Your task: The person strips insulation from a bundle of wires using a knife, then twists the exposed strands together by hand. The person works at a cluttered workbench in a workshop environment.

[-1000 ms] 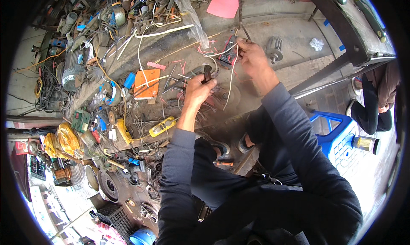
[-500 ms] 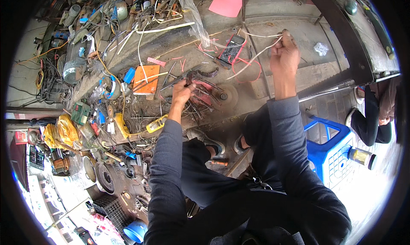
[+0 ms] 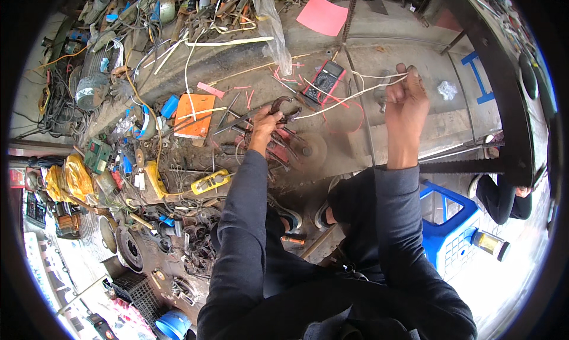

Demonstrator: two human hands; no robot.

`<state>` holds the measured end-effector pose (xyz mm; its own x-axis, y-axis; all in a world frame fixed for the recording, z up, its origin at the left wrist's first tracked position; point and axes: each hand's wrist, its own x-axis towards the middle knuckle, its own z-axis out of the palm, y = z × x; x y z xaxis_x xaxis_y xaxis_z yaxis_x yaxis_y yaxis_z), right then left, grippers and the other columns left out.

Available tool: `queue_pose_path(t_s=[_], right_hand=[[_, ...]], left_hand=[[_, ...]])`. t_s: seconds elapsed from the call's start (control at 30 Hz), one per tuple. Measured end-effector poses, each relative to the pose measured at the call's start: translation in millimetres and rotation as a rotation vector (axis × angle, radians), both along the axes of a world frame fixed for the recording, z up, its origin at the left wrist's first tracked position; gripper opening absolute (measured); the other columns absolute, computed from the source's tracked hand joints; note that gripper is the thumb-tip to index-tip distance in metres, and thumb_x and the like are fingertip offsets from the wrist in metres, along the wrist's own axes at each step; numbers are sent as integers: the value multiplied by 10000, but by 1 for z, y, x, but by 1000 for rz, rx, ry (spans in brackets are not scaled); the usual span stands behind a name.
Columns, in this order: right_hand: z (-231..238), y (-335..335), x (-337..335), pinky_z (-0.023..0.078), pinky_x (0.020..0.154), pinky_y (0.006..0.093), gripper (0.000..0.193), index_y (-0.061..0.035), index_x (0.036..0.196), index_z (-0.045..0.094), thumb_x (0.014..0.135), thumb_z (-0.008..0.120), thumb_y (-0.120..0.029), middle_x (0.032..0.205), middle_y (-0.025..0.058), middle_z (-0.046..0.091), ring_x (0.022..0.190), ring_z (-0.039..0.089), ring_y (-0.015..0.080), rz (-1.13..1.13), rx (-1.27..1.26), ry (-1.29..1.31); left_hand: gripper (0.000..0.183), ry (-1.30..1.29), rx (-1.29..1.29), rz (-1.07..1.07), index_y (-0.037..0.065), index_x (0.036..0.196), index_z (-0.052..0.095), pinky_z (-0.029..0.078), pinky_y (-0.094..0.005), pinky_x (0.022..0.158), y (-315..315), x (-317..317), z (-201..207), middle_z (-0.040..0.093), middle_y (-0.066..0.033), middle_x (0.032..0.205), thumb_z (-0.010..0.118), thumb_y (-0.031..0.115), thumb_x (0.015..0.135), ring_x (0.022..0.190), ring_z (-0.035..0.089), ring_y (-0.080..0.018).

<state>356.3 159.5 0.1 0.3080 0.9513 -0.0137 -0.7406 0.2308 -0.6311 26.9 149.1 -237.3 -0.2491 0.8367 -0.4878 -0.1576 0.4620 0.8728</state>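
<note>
My right hand (image 3: pixel 407 103) is raised at the right, fingers pinched on a thin white cable (image 3: pixel 361 93). The cable loops back left from the fingertips, one strand ending low over the bench near the tools. My left hand (image 3: pixel 265 126) is closed around a dark tool with curved, pincer-like jaws (image 3: pixel 285 106) above a pile of hand tools (image 3: pixel 283 147); its grip is partly hidden by the fingers. Between the hands, farther back, lies a black multimeter with a red edge (image 3: pixel 325 82), its red lead (image 3: pixel 363 116) curling over the bench.
An orange block (image 3: pixel 194 117) and a yellow handheld meter (image 3: pixel 210 182) lie left of my left hand. Scrap parts and wires fill the far left. A pink sheet (image 3: pixel 322 14) lies at the back. A dark metal frame (image 3: pixel 504 85) and blue stool (image 3: pixel 447 221) stand right.
The view has shifted slightly. My left hand has moved right and up, now gripping the curved-jaw tool. The cable is still in my right hand, its free end nearer that tool.
</note>
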Motion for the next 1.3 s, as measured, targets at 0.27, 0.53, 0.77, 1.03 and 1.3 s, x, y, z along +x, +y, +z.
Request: queue_pose_path(t_s=[0.27, 0.53, 0.77, 1.03, 1.3], right_hand=[[-8, 11, 2, 354, 584, 264, 149, -5, 1041, 621, 1036, 587, -150, 1031, 123, 673, 620, 390, 106, 56, -19, 80], [-14, 10, -11, 355, 527, 243, 150, 8, 994, 648, 1007, 632, -140, 960, 127, 694, 565, 424, 95, 133, 22, 23], [-10, 1, -17, 336, 531, 234, 155, 15, 992, 656, 1011, 630, -137, 879, 91, 691, 572, 423, 78, 258, 55, -58], [40, -48, -37, 342, 544, 210, 125, 0, 991, 649, 997, 644, -124, 873, 50, 680, 582, 408, 57, 431, 150, -183], [121, -108, -40, 344, 524, 215, 164, 5, 1014, 632, 1023, 602, -156, 850, 40, 664, 542, 380, 51, 480, 116, -253]], left_hand=[[377, 48, -108, 116, -15, 1249, 619, 630, -330, 607, 8, 12, -31, 689, -122, 1086, 713, 8, 884, 819, 699, -231], [485, 987, -148, -219, 109, 1245, 683, 537, -414, 937, 7, 17, 0, 736, -197, 1056, 718, 338, 820, 1050, 697, -352], [212, 768, 409, 6, 71, 1090, 749, 534, -342, 861, -4, 13, 125, 757, -108, 1048, 661, 181, 931, 953, 712, -244], [244, 409, 777, -380, 4, 1179, 696, 507, -285, 914, -96, 104, 298, 730, -54, 1045, 623, 180, 1026, 1002, 654, -125], [350, 106, 680, -393, 9, 1115, 699, 487, -255, 716, -169, 132, 326, 658, -9, 845, 563, 329, 1065, 763, 599, -98]])
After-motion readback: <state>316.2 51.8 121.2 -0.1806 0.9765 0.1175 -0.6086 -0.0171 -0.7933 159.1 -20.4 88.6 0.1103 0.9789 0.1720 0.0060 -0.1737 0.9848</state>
